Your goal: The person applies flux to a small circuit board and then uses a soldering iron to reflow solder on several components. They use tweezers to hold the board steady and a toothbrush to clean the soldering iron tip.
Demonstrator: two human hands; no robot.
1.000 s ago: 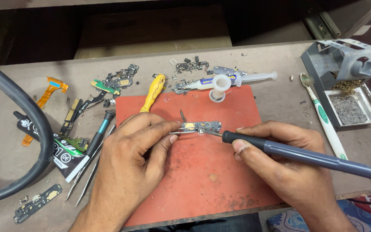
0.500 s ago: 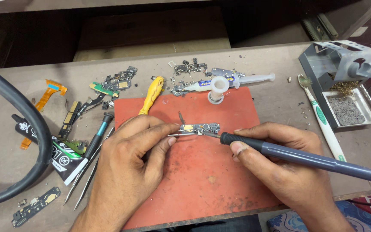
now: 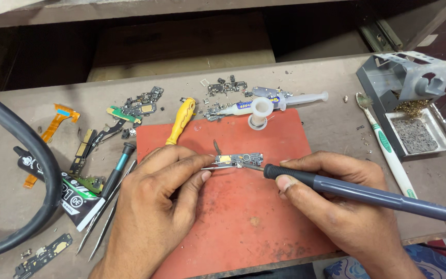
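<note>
Circuit board [image 3: 239, 159], small and rectangular, lies on red mat [image 3: 264, 217]. Left hand [image 3: 156, 206] pinches tweezers [image 3: 218, 166] against it; right hand [image 3: 336, 206] grips a grey soldering iron [image 3: 357, 194].

The head view was evenly and fairly brightly lit from above, with the red mat [image 3: 243, 217] and the worktop [image 3: 326, 119] clear in colour, while the open recess [image 3: 181, 36] behind the bench fell into deep shade. Shadows were soft and short, pooling just under the left hand [image 3: 156, 206] and right hand [image 3: 347, 212], and a mild sheen showed on the soldering iron [image 3: 367, 194]. Focus was sharp across the centre, with slight bending of lines and softening toward the corners.
</note>
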